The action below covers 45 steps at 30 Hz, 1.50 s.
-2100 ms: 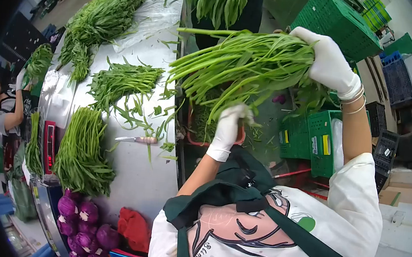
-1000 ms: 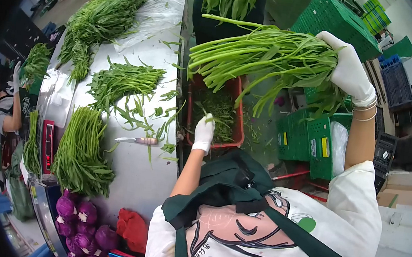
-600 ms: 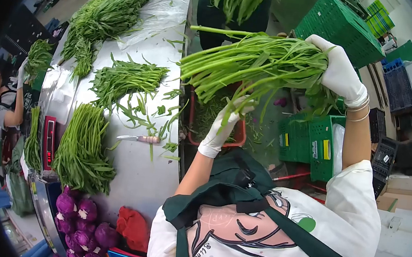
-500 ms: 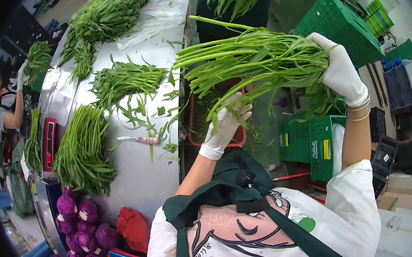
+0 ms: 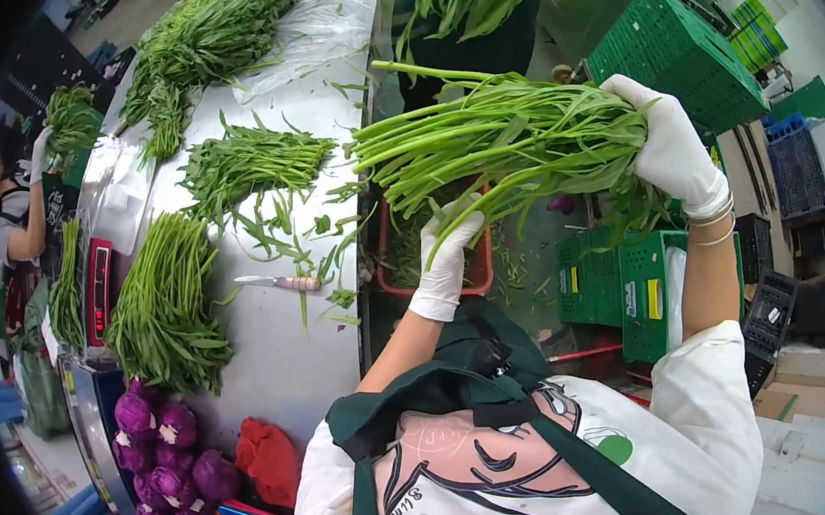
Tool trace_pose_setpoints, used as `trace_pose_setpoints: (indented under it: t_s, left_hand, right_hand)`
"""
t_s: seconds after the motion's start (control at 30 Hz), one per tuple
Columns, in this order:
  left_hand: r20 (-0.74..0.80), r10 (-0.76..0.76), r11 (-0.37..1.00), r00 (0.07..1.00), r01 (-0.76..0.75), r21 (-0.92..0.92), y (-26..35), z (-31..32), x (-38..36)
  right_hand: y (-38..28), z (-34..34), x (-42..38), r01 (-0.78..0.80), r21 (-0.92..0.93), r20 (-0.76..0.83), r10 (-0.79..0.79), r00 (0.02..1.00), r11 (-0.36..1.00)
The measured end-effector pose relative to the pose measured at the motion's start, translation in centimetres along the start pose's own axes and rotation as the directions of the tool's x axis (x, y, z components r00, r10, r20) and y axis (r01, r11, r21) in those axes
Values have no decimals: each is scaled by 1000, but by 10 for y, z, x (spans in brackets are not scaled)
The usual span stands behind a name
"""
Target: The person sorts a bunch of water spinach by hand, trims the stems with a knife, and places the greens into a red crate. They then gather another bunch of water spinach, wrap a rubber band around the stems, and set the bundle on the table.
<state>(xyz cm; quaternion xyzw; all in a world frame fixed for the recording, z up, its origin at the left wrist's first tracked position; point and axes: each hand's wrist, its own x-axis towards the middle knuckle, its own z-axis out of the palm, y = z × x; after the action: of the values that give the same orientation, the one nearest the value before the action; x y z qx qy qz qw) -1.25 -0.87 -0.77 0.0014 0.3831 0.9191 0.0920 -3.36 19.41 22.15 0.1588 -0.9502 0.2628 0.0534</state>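
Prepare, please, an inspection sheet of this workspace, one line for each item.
Surface: metal table, plastic sheet at far end
Things: held bunch of greens; stacked greens on the table
Clutter: loose leaves near the knife
Right hand: white-gloved, closed on the held bunch's leafy end
Left hand: white-gloved, at a drooping stem; grip unclear
Cables: nothing seen
Surroundings: red crate with trimmings beside the table; green crates on the right; another person on the left

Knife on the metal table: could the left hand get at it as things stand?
Probably yes: the knife lies uncovered on the table nearby, though the left hand is busy with a stem.
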Motion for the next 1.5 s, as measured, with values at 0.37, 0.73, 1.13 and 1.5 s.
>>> trace_pose_setpoints:
  t_s: [0.37,0.73,1.13,1.5]
  left_hand:
    - [-96,-76,937,992,104,332,-4,-7,5]
    - [93,234,971,968,-238,34,30,-58,16]
    - [-172,-328,894,929,364,263,-3,-153,36]
    - [325,-43,739,945,249,-626,74,-41,33]
  right_hand:
    - [-5,-9,-1,20,21,-78,-19,997,1000]
    - [-1,-6,-6,-12,20,11,12,1000,1000]
    - [1,-8,-15,-15,-53,71,19,997,998]
    - [0,4,-19,32,-102,203,-10,979,994]
